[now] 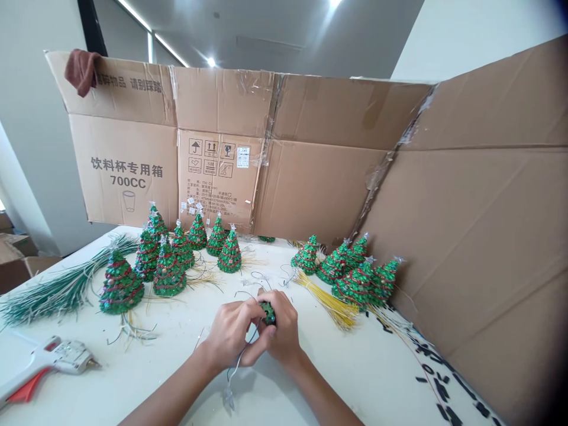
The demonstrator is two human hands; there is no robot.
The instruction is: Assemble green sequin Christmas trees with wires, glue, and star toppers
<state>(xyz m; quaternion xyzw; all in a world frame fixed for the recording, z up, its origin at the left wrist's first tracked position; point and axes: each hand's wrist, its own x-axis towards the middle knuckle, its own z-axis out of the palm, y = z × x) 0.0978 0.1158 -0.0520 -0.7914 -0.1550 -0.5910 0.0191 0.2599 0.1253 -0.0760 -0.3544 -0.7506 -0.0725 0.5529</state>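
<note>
Both hands meet over the middle of the white table. My right hand [286, 331] is closed around a small green beaded Christmas tree piece [268, 312], which is mostly hidden by the fingers. My left hand [233, 331] is closed at its left side, fingertips bunched against the tree and a thin wire [242, 355]; the exact pinch is partly hidden. That wire hangs below the hands and ends in a clear plastic ornament [228, 399]. Loose dark wires with clear ends lie just beyond the fingers.
Finished-looking green trees [120, 284] with red garlands stand at left, and more trees [355, 281] lean at right. Green wires [57, 290], yellow wires [331, 302] and a glue gun [62, 358] lie on the table. Cardboard walls [319, 189] enclose the back and right.
</note>
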